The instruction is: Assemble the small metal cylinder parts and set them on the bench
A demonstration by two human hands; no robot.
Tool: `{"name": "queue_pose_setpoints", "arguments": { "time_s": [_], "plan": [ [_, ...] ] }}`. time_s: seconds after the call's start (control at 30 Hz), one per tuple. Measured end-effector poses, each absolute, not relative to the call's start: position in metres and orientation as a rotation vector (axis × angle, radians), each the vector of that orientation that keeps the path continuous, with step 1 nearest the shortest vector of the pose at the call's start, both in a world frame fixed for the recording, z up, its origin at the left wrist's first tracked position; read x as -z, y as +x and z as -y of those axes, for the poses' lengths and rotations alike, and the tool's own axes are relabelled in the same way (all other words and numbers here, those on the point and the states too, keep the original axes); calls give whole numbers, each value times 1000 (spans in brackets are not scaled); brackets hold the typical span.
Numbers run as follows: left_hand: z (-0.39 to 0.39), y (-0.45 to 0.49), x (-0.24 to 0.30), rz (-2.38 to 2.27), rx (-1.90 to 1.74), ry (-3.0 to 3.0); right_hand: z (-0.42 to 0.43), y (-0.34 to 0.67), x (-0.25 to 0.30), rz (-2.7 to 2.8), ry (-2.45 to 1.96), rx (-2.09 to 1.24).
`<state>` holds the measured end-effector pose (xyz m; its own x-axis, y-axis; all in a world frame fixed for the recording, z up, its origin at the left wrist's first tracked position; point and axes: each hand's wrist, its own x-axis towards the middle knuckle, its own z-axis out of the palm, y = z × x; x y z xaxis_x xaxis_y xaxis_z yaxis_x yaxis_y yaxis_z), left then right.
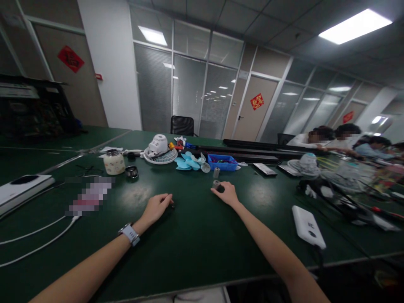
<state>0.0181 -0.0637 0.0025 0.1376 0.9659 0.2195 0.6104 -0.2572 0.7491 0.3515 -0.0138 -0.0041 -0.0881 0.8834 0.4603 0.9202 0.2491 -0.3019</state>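
Note:
My right hand (228,194) has thumb and fingers closed around a small grey metal cylinder (216,184) at the middle of the green table. A dark round part shows between the fingers; its kind is unclear. A similar upright cylinder (216,171) stands just behind. My left hand (157,207), with a watch (129,234) at the wrist, rests nearer and to the left. Its fingers are curled together, and a tiny dark piece (173,206) shows by the fingertips. Whether they pinch it is too small to tell.
Behind my hands lie blue fan blades (189,161), a white fan part with grille (159,151) and a blue tray (222,162) of small parts. A jar (114,162) stands left, a white power bank (308,226) right. Several people sit at the far right.

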Motion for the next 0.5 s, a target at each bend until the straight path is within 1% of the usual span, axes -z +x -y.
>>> {"name": "queue_pose_setpoints", "arguments": {
  "time_s": [0.17, 0.27, 0.4, 0.5],
  "plan": [
    [64, 19, -2, -1488, -1005, 1926, -37, 394, 7, 1745, -1995, 192],
    [63, 18, 0, -1472, -1028, 1902, -50, 397, 9, 1654, -2096, 220],
    [62, 18, 1, -1491, -1056, 1863, -39, 379, 6, 1460, -2059, 379],
    [61, 19, 1, -1520, -1072, 1819, -9, 347, -3, 1412, -1861, 443]
  ]
}}
